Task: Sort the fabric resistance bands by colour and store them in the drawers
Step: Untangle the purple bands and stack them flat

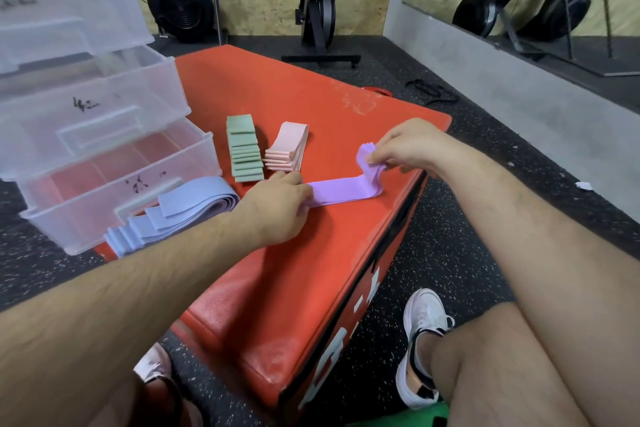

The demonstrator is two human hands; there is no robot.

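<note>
A stack of purple bands (346, 192) lies flat across the near right part of a red box (311, 87), and both hands are on it. The left hand (277, 208) rests on the stack's left end, its fingers (301, 196) curled down over that end and holding it against the box. The right hand (412, 149) has the other end lifted off the surface and bent back over itself, pinched between thumb and fingertips (the layers fan out a little above the pinch).

Behind the left hand sit two more piles, just beside each other. The green bands (244, 149) are folded short and stepped in a row, and the pink bands (287, 149) lie to their right. The blue bands (173, 215) lie long and loosely fanned at the left, partly under the left forearm and touching the front of the bottom drawer (69, 215).

The clear plastic drawers (93, 104) stand on the left end of the box, three of them pulled out in steps, the lowest furthest. The bottom one has dividers inside. Whether any bands lie in them, I cannot tell.

A white shoe (422, 340) rests on the speckled floor (450, 236) to the right of the box.
</note>
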